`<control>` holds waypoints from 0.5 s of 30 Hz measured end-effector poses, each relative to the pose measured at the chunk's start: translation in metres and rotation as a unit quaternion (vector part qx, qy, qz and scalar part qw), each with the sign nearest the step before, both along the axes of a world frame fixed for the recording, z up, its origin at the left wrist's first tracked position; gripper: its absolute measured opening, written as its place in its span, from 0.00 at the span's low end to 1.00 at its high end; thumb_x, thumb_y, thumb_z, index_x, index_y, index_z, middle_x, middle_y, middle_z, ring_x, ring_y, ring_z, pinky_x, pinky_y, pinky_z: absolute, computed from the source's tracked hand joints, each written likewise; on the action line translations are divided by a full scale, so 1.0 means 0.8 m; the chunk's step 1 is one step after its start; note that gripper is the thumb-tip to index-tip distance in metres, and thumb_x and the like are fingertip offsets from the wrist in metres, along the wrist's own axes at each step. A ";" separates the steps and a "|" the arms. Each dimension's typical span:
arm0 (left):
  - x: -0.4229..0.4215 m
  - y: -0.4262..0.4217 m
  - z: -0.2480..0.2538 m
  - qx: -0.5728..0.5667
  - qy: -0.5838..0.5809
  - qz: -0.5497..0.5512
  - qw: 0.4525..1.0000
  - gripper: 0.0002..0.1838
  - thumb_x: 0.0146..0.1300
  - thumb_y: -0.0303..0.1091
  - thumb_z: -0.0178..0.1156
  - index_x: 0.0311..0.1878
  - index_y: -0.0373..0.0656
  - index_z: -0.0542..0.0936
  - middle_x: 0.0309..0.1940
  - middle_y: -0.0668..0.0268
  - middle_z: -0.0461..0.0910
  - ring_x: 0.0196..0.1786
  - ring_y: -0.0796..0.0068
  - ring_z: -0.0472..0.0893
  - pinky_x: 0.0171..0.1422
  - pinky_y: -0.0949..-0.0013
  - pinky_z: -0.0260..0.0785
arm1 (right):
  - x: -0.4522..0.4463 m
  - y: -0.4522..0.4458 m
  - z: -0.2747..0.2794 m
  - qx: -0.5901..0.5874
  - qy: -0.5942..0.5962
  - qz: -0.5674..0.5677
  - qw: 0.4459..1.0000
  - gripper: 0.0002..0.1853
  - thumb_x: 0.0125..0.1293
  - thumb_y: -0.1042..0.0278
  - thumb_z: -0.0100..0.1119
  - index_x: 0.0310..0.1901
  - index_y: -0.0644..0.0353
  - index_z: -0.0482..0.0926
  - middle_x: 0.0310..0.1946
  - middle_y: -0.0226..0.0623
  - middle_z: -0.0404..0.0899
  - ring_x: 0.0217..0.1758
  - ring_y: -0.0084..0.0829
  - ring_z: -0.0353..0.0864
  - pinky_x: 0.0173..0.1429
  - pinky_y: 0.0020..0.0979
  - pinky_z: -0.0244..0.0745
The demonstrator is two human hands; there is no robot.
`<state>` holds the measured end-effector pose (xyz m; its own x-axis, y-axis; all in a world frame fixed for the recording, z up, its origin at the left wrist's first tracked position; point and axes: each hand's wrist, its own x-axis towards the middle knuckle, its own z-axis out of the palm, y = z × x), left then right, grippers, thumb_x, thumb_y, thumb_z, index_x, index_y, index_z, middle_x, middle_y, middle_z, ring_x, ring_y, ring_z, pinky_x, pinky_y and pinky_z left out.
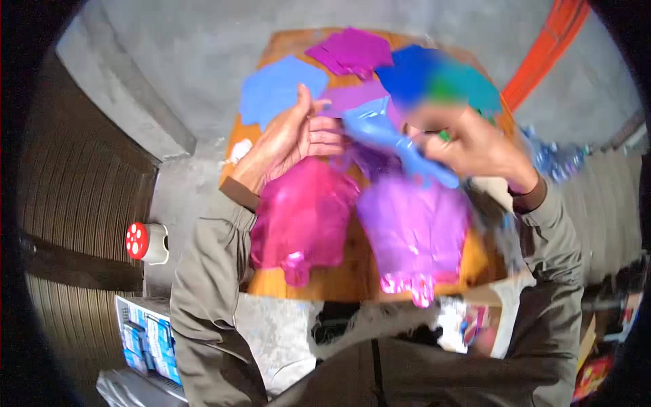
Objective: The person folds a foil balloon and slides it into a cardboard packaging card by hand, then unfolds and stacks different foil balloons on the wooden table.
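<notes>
My right hand point(468, 144) is closed, smeared by motion, with a light blue glossy plastic piece point(386, 132) pinched at its fingers. The piece stretches left across the middle of the table. My left hand point(302, 136) is beside its far end, thumb raised and fingers apart, palm turned inward; I cannot tell whether it touches the piece. Nearest me lie a shiny magenta plastic bundle point(306, 220) on the left and a shiny purple plastic bundle point(415, 227) on the right. Dark purple plastic point(373, 161) shows between my hands.
Flat coloured piles lie at the table's far side: light blue point(281, 91), magenta point(352, 53), blue point(410, 71) and teal point(475, 85). Clear bottles point(559, 159) stand right of the wooden table point(352, 281). A red-topped stool point(137, 241) is on the floor at left.
</notes>
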<state>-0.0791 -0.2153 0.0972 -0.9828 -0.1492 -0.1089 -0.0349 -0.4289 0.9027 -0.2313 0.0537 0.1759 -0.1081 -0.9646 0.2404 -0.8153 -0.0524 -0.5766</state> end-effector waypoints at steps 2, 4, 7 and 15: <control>0.006 0.040 -0.002 0.071 -0.002 -0.063 0.995 0.37 0.79 0.60 0.56 0.64 0.26 0.74 0.50 0.55 0.86 0.49 0.65 0.89 0.59 0.62 0.84 | 0.039 0.031 -0.019 0.043 0.088 0.017 0.995 0.07 0.62 0.72 0.61 0.40 0.66 0.78 0.39 0.50 0.81 0.44 0.53 0.83 0.49 0.47 0.78; 0.002 0.067 -0.030 0.019 -0.015 -0.053 0.998 0.34 0.77 0.54 0.61 0.66 0.27 0.73 0.51 0.57 0.86 0.48 0.67 0.89 0.57 0.63 0.85 | 0.061 0.058 -0.042 0.072 0.122 0.009 0.990 0.08 0.63 0.71 0.59 0.40 0.65 0.78 0.38 0.49 0.80 0.44 0.55 0.82 0.48 0.50 0.77; 0.014 0.111 -0.038 -0.144 -0.070 0.025 0.987 0.26 0.69 0.31 0.72 0.65 0.28 0.78 0.47 0.61 0.88 0.44 0.73 0.88 0.50 0.69 0.83 | 0.080 0.094 -0.071 0.073 0.096 0.007 0.993 0.08 0.64 0.71 0.59 0.41 0.66 0.78 0.39 0.49 0.80 0.45 0.54 0.82 0.49 0.51 0.77; 0.024 0.167 -0.080 -0.236 -0.081 0.085 0.965 0.17 0.62 0.18 0.72 0.55 0.32 0.86 0.42 0.63 0.90 0.40 0.77 0.86 0.45 0.70 0.80 | 0.084 0.176 -0.133 -0.009 0.118 -0.103 0.988 0.11 0.71 0.69 0.62 0.49 0.66 0.82 0.49 0.47 0.83 0.56 0.50 0.83 0.60 0.46 0.78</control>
